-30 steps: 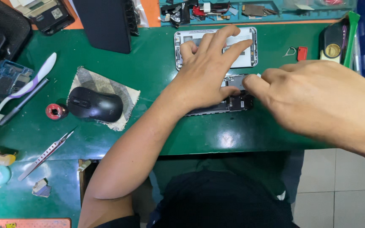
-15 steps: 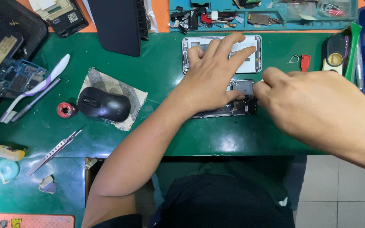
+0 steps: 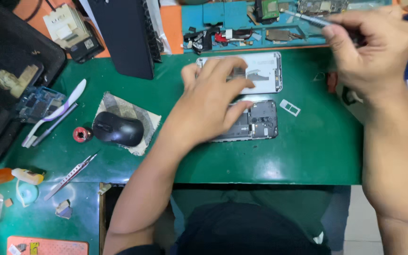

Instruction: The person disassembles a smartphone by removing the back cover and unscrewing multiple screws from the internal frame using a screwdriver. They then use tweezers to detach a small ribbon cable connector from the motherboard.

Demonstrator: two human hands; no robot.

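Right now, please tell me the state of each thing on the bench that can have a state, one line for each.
Opened phone: back removed, insides showing, flat on the mat, pinned by the left hand.
White back cover: off the phone, lying beside it, partly under the left fingers.
Screwdriver: lifted, gripped by the right hand.
Card tray: out, loose on the mat.
Computer mouse: resting on a cloth pad, untouched.
Tweezers: lying unused.

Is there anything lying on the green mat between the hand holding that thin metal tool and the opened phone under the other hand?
Only one small thing: a little white tray lies beside the opened phone, between it and the right hand holding the metal tool. The left hand already rests on the phone.
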